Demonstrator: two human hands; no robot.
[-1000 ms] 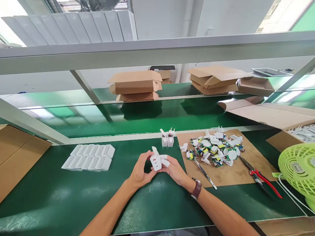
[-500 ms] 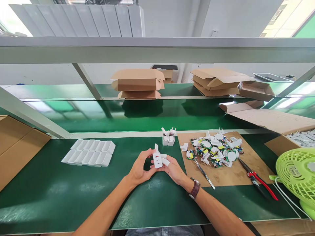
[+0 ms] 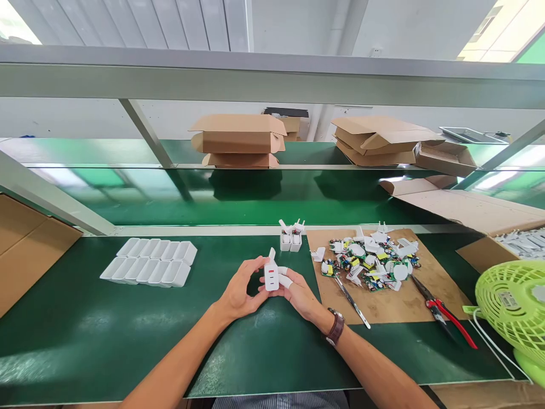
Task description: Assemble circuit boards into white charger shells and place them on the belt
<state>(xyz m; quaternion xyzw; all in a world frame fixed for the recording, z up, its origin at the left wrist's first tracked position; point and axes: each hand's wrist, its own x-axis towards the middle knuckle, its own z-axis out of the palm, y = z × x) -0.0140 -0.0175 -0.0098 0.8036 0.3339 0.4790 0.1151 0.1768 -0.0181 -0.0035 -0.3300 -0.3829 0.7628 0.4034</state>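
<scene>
Between both hands, above the green bench (image 3: pixel 238 352), is a white charger housing (image 3: pixel 271 276) with a red port and narrower slots on the face toward me. A white piece sticks up from its far end. My left hand (image 3: pixel 242 286) grips it from the left with thumb and fingers. From the right, my right hand (image 3: pixel 298 292) holds it too, with white covers on two fingertips. Just beyond stand two white housings (image 3: pixel 290 241) with pronged plug parts on top. Off to the left lie two rows of open white housings (image 3: pixel 149 262).
On a brown board (image 3: pixel 340 309) at right lie a heap of circuit boards and plug parts (image 3: pixel 370 258), tweezers (image 3: pixel 352 301) and red-handled pliers (image 3: pixel 443 312). A green fan (image 3: pixel 508 301) stands far right. Cardboard boxes (image 3: pixel 238 139) sit on the back ledge; another box (image 3: pixel 34 250) is at left.
The charger housing has tipped slightly, so its port face now stands more upright and squarer to me. Both hands keep hold of it. The view has shifted a little.
</scene>
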